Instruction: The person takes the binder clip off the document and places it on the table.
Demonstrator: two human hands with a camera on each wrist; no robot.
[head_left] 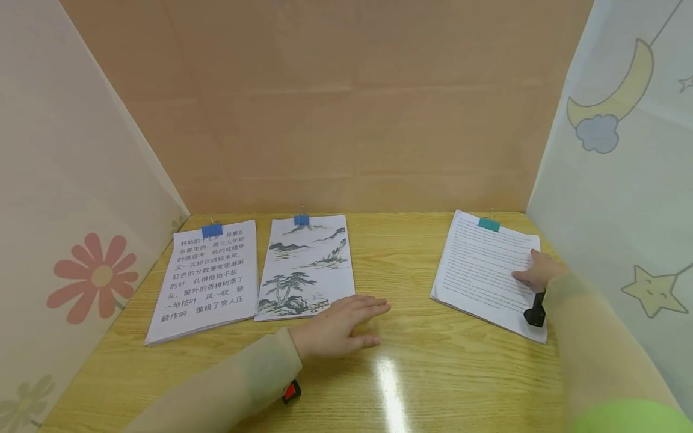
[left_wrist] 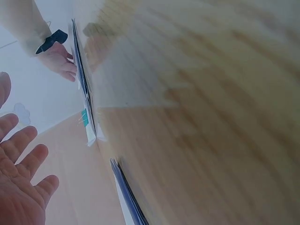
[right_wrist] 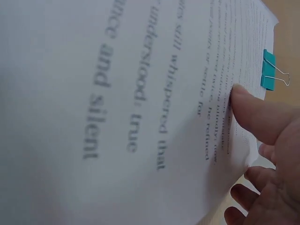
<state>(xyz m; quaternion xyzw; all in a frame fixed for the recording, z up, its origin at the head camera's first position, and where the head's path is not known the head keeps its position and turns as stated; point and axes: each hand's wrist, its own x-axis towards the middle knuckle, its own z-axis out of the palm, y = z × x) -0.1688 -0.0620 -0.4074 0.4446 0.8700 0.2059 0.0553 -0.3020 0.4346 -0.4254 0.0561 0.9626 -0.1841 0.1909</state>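
On the right lies a clipped stack of English text pages (head_left: 482, 270), turned at an angle, with a teal binder clip (head_left: 489, 224) on its top edge. My right hand (head_left: 543, 270) grips the stack's right edge; in the right wrist view the thumb (right_wrist: 258, 112) presses on the top page and the other fingers curl at the edge below. Over the front middle of the table, my left hand (head_left: 338, 328) stretches its fingers out, holding nothing. It is nearest to the lower right corner of a clipped stack with an ink landscape (head_left: 305, 264).
Farther left lies a stack of large-print Chinese text (head_left: 208, 279) under a blue binder clip (head_left: 212, 230). Another blue clip (head_left: 301, 220) holds the landscape stack. Upright panels enclose the wooden table (head_left: 395, 264) at the back, left and right.
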